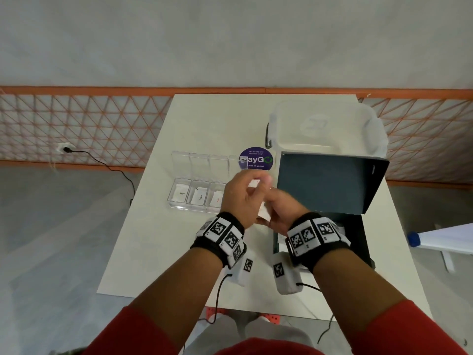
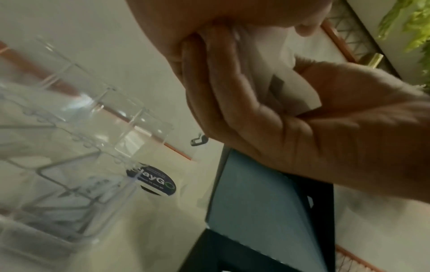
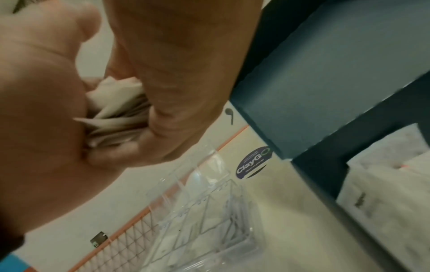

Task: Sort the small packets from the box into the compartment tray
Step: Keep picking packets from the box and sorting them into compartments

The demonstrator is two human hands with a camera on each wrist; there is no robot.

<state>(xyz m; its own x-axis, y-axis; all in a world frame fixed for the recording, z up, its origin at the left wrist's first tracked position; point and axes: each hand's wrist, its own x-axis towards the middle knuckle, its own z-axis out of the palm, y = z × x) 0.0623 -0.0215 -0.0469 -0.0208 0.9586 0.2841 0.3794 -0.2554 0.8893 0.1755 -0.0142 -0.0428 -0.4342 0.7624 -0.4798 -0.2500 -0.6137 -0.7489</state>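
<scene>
Both hands meet above the table between the tray and the box. My right hand grips a small stack of white packets, seen fanned out in the palm. My left hand pinches the top white packet of that stack between thumb and fingers. The clear compartment tray lies to the left with its lid open, and three of its compartments each show a white packet. The dark box stands at the right with its flap up. More packets lie inside it.
A large clear plastic tub stands at the back right of the white table. A purple round sticker lies between tray and tub. A white object with a blue cap pokes in at the right edge. A power cable runs across the floor on the left.
</scene>
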